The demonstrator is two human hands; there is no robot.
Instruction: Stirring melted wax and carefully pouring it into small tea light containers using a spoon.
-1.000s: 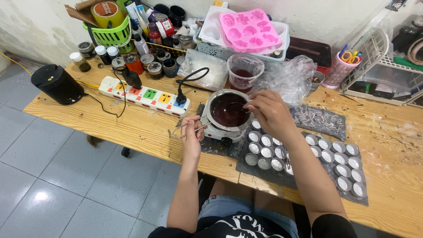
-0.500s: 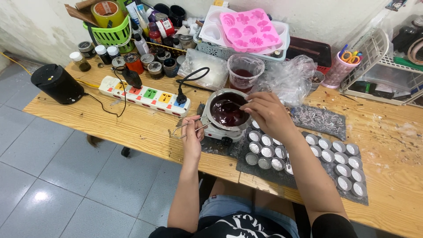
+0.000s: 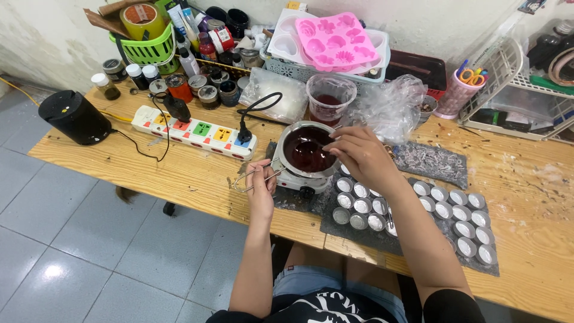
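Gripping a wire handle (image 3: 254, 175), the left hand (image 3: 261, 185) steadies a small metal pot (image 3: 308, 149) of dark liquid on the wooden bench (image 3: 179, 173). The right hand (image 3: 359, 157), fingers pinched on something too small to identify, hovers at the pot's rim beside round metal cups (image 3: 359, 206).

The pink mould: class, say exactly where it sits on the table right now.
In the head view, the pink mould lies at the far edge of the table, on top of a white tray, behind the clear cup of dark liquid.
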